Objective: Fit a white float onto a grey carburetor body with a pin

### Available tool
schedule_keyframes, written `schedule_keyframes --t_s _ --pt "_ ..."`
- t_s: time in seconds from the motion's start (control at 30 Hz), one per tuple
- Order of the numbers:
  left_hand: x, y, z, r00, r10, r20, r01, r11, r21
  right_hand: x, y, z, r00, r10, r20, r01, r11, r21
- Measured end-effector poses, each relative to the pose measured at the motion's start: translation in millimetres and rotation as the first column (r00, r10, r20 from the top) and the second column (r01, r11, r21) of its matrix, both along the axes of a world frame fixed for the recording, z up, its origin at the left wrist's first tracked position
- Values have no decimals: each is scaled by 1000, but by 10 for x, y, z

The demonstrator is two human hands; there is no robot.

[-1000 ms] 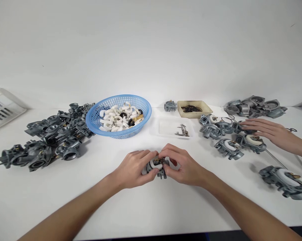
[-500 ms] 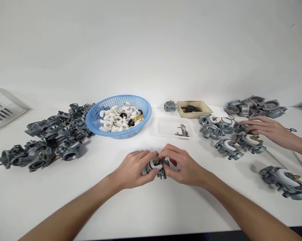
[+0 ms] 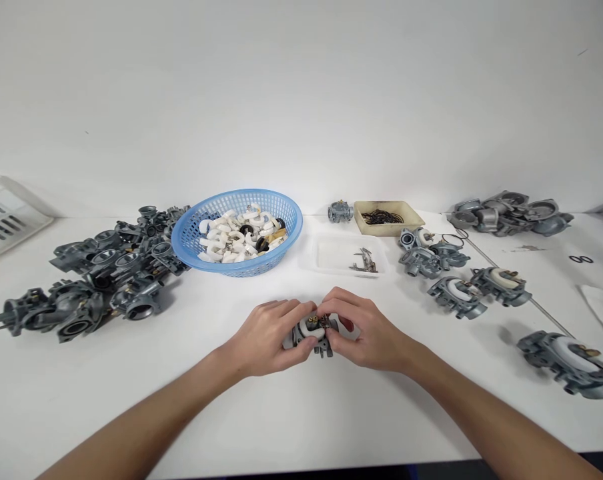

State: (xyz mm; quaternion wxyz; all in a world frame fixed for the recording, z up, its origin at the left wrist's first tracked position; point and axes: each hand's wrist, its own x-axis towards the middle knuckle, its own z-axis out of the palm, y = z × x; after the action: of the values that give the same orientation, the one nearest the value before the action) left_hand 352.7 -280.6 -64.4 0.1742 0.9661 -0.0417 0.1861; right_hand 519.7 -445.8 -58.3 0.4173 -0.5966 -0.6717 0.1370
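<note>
Gripping carburetor (image 3: 315,333), both hands mid-table, clear surroundings.

blue basket (image 3: 191,230) of white parts beside grey carburetors (image 3: 101,273).

— How are the arms placed?
— Both forearms come in bare from the near corners and meet at the middle.
— And the hands?
— The left hand (image 3: 265,337) is curled palm down, thumb tucked inward. The right hand (image 3: 366,330) faces it, knuckles up, fingertips (image 3: 326,311) pinched together against the left's.
</note>
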Motion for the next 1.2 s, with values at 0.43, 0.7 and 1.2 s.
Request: schedule_keyframes --t_s 0.43,0.7,1.2 --pt "-1 -4 21 1000 0 17 0 1000 1 -16 3 5 999 -33 23 32 999 43" --pt "-1 -11 11 1000 -7 31 7 1000 5 -18 -2 4 1000 -15 21 14 999 47" --pt "-24 -6 -9 1000 2 14 -2 1000 -2 -19 3 -10 1000 14 -3 -13 996 89"
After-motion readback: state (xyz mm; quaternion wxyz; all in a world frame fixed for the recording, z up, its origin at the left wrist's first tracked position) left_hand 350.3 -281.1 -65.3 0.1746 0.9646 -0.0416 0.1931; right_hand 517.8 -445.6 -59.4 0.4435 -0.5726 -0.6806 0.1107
